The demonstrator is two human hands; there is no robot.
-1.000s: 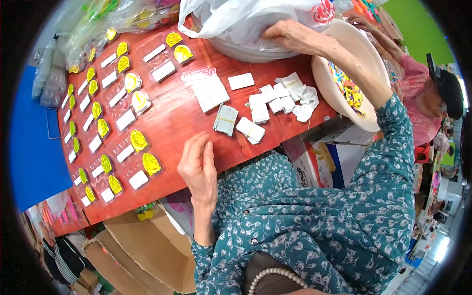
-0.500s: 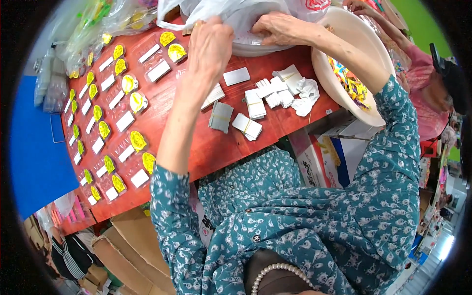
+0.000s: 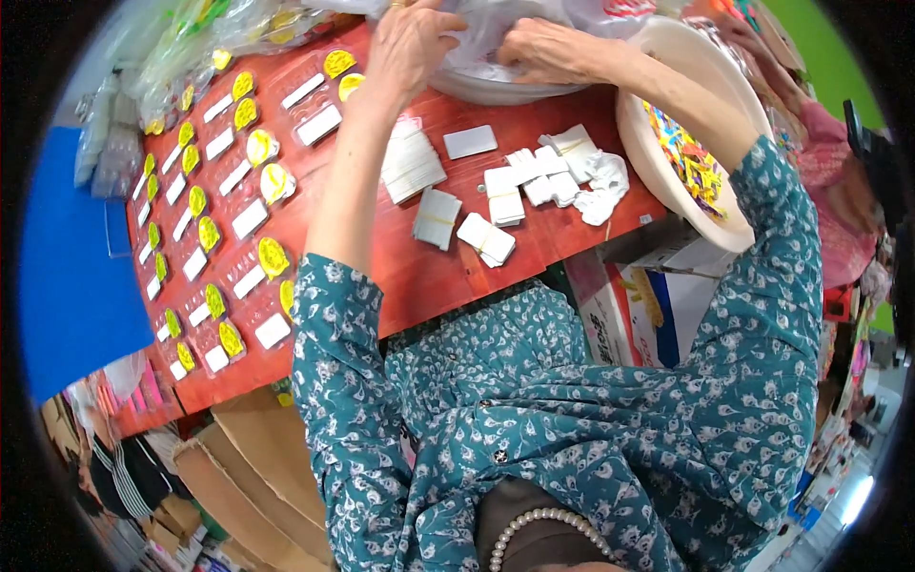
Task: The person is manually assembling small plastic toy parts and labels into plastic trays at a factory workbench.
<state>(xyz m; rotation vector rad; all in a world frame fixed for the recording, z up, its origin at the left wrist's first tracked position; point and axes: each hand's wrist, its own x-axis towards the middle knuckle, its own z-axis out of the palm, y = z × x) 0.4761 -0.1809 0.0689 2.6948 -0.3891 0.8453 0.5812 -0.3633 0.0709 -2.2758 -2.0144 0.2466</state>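
A white basin [image 3: 519,93] lined with a white plastic bag [image 3: 477,48] stands at the far edge of the red table. My left hand [image 3: 405,48] is over its left side, fingers apart and nothing visible in them. On the right, my right hand [image 3: 553,52] reaches into the lined basin with curled fingers; what its fingertips hold is hidden. Nearer to me lie stacks of white cards [image 3: 413,164], a banded grey stack [image 3: 437,217], a single white card [image 3: 470,142] and a crumpled white tissue [image 3: 604,186].
Rows of clear plastic trays, each with a yellow round piece [image 3: 273,256] and a white card [image 3: 251,218], cover the table's left. A cream tub [image 3: 637,157] of colourful wrapped pieces stands right. Cardboard [image 3: 257,467] lies below left. Another person in pink [image 3: 827,181] is at far right.
My left hand has moved up and away from me, and its fingers have opened from a fist. The right hand stays in the basin. The whole view has shifted slightly.
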